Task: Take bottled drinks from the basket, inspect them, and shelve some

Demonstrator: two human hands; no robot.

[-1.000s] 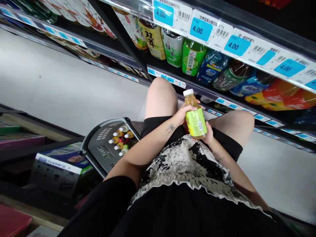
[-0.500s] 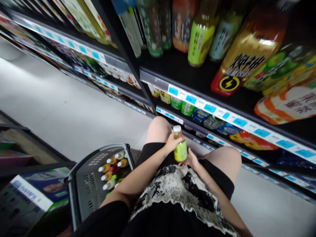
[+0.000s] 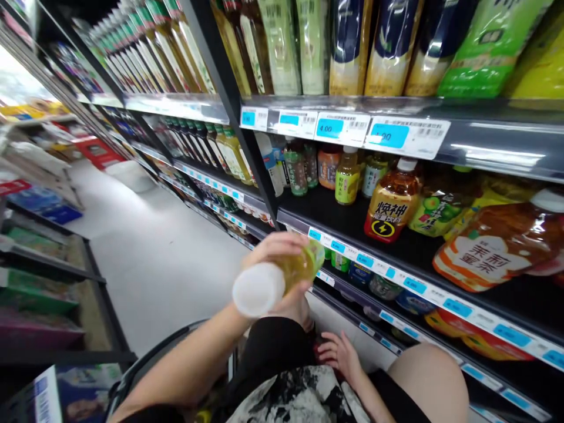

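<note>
Clasps yellow-green bottle (image 3: 269, 283) tight in left hand (image 3: 277, 247), white cap tipped toward camera, just before drink shelf (image 3: 335, 212); rests right hand (image 3: 339, 353) loose, fingers spread, empty, at lap.

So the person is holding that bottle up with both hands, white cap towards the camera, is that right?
Not quite. Only the left hand holds the bottle up, white cap towards the camera. The right hand is down by the lap, open and off the bottle, as the head view shows.
</note>
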